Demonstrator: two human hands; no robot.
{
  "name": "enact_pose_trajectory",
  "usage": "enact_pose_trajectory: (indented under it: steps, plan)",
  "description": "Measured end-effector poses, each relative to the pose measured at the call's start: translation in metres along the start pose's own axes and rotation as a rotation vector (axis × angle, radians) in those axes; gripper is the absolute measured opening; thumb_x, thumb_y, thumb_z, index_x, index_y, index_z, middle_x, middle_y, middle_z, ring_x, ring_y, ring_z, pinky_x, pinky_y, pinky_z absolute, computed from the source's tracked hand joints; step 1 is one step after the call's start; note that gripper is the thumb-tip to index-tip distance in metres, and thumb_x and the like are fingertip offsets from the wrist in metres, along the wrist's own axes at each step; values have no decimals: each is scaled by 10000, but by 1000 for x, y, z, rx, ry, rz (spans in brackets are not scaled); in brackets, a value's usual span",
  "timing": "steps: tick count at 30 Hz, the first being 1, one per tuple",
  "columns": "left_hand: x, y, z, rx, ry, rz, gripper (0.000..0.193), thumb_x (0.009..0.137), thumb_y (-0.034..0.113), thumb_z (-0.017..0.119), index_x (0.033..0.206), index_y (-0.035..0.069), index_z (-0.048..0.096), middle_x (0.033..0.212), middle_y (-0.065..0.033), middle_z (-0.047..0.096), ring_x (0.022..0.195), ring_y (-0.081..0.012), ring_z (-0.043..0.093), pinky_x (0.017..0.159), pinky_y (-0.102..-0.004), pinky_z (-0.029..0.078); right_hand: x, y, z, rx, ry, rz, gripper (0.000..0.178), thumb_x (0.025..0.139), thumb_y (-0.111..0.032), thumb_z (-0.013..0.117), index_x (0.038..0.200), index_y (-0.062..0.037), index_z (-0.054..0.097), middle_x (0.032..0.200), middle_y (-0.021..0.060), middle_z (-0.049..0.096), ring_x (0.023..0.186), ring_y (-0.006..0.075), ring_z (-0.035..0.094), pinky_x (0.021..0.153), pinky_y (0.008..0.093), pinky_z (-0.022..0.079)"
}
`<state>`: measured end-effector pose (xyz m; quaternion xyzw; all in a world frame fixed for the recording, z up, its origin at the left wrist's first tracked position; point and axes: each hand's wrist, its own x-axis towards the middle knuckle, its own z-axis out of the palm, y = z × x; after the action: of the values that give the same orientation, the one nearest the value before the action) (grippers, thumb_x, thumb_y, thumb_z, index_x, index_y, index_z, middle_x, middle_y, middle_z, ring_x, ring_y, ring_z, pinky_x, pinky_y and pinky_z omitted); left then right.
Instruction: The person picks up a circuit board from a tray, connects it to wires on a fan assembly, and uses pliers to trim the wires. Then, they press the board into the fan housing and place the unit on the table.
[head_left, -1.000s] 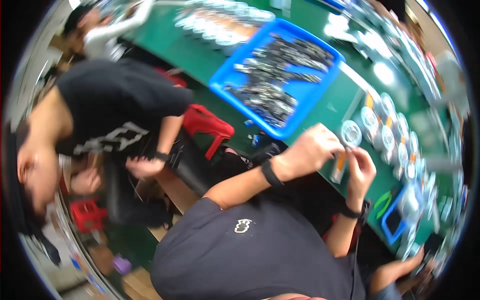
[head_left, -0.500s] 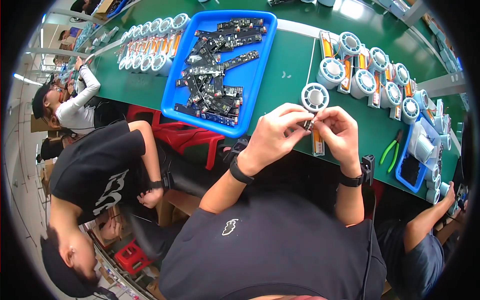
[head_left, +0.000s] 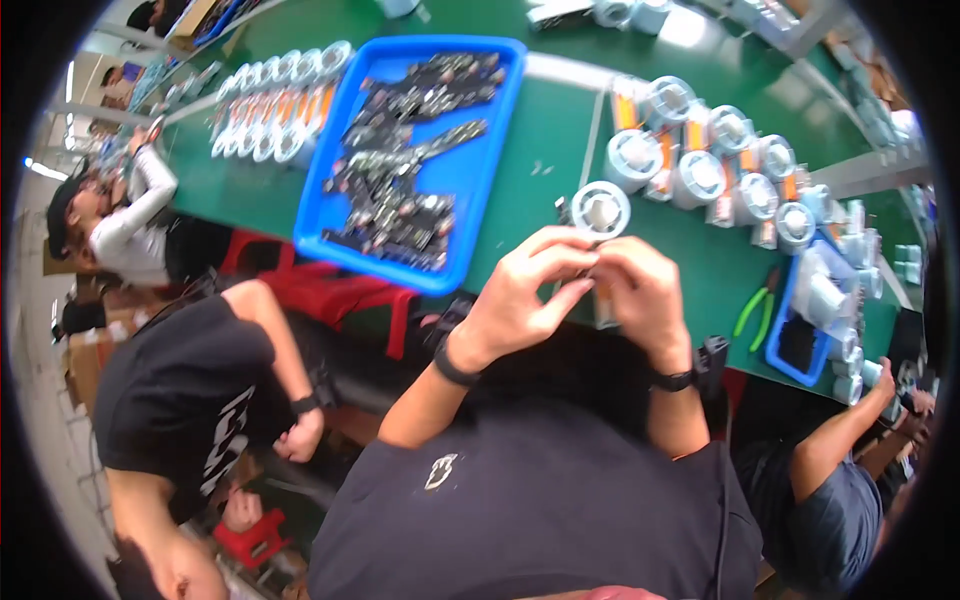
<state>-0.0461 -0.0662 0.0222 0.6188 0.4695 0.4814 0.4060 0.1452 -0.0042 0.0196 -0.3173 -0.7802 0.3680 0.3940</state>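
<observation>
Pale-blue round part (head_left: 600, 210) — both hands (head_left: 528, 293) close together just beside it.

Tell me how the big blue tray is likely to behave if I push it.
The tray would probably slide rather than tip, being broad and shallow. Its near side seems about at the edge of the green table, so pushed nearer, it could overhang and tip. The loosely heaped circuit boards would likely shift with a jolt.

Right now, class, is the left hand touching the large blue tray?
Apart: the head view shows green tabletop between the left hand and the large blue tray.
</observation>
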Motion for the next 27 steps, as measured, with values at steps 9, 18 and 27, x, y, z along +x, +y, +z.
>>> enact_pose_trajectory:
  steps: [9, 18, 27]
  plan:
    - [0, 26, 14, 296, 85, 172, 213, 865, -122, 709, 1052, -22, 733, 1231, -144, 651, 1049, -244, 721, 855, -316, 630, -8, -34, -24, 75, -58, 216, 136, 902, 42, 684, 1027, 16, 730, 899, 127, 742, 822, 220, 728, 746, 319, 571]
    - [-17, 28, -13, 116, 155, 218, 223, 852, -106, 735, 1049, -3, 737, 1167, -130, 676, 1026, -245, 724, 794, -305, 638, -10, -59, 10, 280, 4, 393, 99, 955, -10, 699, 1034, 31, 740, 856, 79, 749, 746, 61, 668, 657, 236, 533]
    - [-53, 34, -40, 101, 184, 311, 242, 837, -78, 770, 1054, 25, 742, 1164, -139, 681, 1031, -277, 713, 835, -343, 615, -21, -116, 39, -41, 24, 200, 84, 928, -15, 728, 999, 26, 742, 793, 70, 735, 682, 71, 658, 593, 231, 494]
